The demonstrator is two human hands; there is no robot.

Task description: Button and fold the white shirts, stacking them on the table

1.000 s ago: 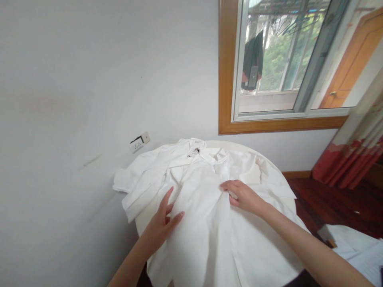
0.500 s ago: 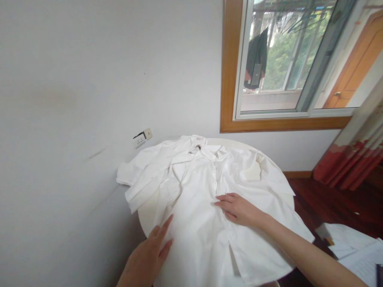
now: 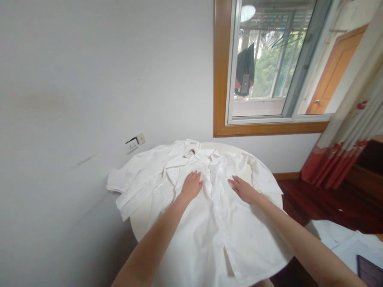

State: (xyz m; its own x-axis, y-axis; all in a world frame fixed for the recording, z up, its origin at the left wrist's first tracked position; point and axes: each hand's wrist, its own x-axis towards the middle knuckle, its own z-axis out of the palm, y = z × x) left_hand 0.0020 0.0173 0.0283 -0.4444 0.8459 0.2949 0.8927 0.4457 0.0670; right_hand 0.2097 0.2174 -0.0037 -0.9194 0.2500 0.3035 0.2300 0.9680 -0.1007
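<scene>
A white shirt [image 3: 209, 223] lies spread front-up on a round pale surface [image 3: 139, 223] that stands against the wall. Its long axis runs from 12 o'clock to 6 o'clock. The collar [image 3: 191, 152] points to 12 o'clock, toward the wall, and the hem points to 6 o'clock, toward the person. The button strip runs down the middle between the 2 hands. 1 sleeve [image 3: 125, 185] trails off to 9 o'clock, bunched and hanging past the rim.

The left hand [image 3: 190, 186] rests palm-down on the chest of the shirt, just at 9 o'clock of the button strip. Its fingers [image 3: 196, 175] are stretched flat and close together, gripping nothing. The right hand [image 3: 243, 189] lies flat at 3 o'clock of the strip, fingers [image 3: 233, 182] straight and slightly apart, pressing the cloth without pinching it.

The shirt covers most of the surface, so only slivers of the rim show. The other sleeve is hard to tell from the folds at 3 o'clock. The hem runs out of view at the bottom edge, and both forearms are cut off there too.

A wall socket [image 3: 132, 144] sits at 10 o'clock. A wood-framed window [image 3: 220, 79] and a red-patterned curtain [image 3: 341, 155] fill 1 to 3 o'clock, and papers [image 3: 335, 239] lie at 4 o'clock.
</scene>
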